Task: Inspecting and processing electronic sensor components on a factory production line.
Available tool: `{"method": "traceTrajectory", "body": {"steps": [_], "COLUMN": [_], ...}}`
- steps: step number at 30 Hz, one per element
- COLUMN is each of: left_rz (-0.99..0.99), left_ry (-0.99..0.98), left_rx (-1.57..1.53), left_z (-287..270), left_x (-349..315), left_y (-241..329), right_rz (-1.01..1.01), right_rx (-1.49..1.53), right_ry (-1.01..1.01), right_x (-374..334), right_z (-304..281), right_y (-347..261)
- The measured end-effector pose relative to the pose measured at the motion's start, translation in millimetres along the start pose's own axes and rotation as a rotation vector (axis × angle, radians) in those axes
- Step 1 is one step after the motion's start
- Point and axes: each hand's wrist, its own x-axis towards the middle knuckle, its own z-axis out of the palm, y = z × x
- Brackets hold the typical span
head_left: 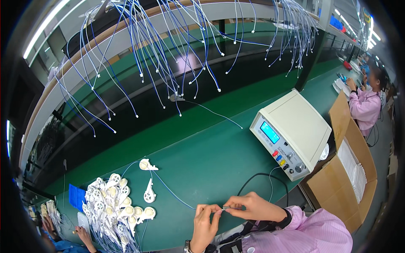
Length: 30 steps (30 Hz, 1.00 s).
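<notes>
Over the near edge of the green bench, my left hand [205,223] pinches the end of a thin blue-and-white cable [175,195]. That cable runs back across the bench to a white plastic part with a round head [147,165]. My right hand [254,206] meets the left fingertip to fingertip and pinches a small grey connector [228,208]. Fingers partly cover where the two ends meet, so I cannot tell whether they are joined. Another white part [149,193] lies left of my hands, beside a heap of similar white parts with cables [112,202].
A beige test instrument [295,126] with a lit blue display stands at right, leads trailing from its front. Beside it is an open cardboard box [337,194]. Cables with white plugs [168,63] hang from the rack above. A blue tray [77,197] sits by the heap. Co-workers [366,101] sit at both sides.
</notes>
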Motion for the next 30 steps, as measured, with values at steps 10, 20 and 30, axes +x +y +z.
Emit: {"method": "traceTrajectory", "body": {"steps": [10, 20, 30], "left_rz": [-0.016, -0.455, -0.321], "left_ry": [-0.006, -0.146, 0.585], "left_rx": [0.069, -0.236, -0.620], "left_z": [5.1, -7.5, -30.0], "left_x": [-1.1, 1.1, 29.4], "left_y": [1.5, 0.7, -53.1], "right_rz": [0.079, -0.018, -0.121], "right_rx": [-0.022, 0.025, 0.212], "right_ry": [-0.060, -0.111, -0.256], "right_x": [3.4, 2.8, -19.4], "right_z": [-3.9, -5.5, -30.9], "right_y": [1.5, 1.3, -21.8]}}
